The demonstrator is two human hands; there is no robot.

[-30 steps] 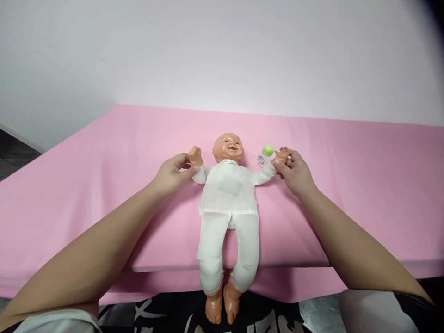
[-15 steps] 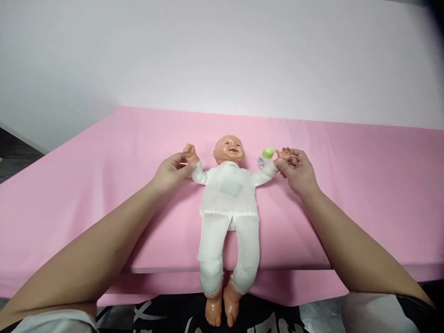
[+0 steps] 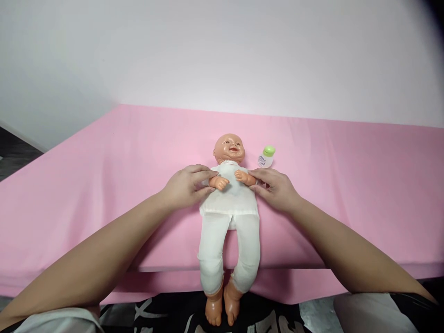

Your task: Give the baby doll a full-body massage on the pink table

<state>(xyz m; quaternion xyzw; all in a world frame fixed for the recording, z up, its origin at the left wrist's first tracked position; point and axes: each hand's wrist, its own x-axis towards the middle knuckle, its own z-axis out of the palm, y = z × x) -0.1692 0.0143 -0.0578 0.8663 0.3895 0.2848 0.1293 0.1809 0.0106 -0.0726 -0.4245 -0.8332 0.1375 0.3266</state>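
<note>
A baby doll (image 3: 229, 203) in a white top and white trousers lies on its back, head away from me. My left hand (image 3: 189, 186) grips the doll's arm on the left side near the wrist, between thumb and fingers. On the other side, my right hand (image 3: 276, 187) holds the doll's other arm the same way. Both doll arms are bent inward, with the small plastic hands resting over the chest. The doll's bare feet (image 3: 222, 307) hang past the front edge toward me.
A pink cloth (image 3: 364, 194) covers the table under the doll. A small clear bottle (image 3: 266, 158) with a green cap lies to the right of the doll's head. Behind the table rises a pale wall (image 3: 222, 55).
Both my hands have moved inward, bringing the doll's arms from spread out at the sides to folded over its chest. The doll's body and the bottle stay in place.
</note>
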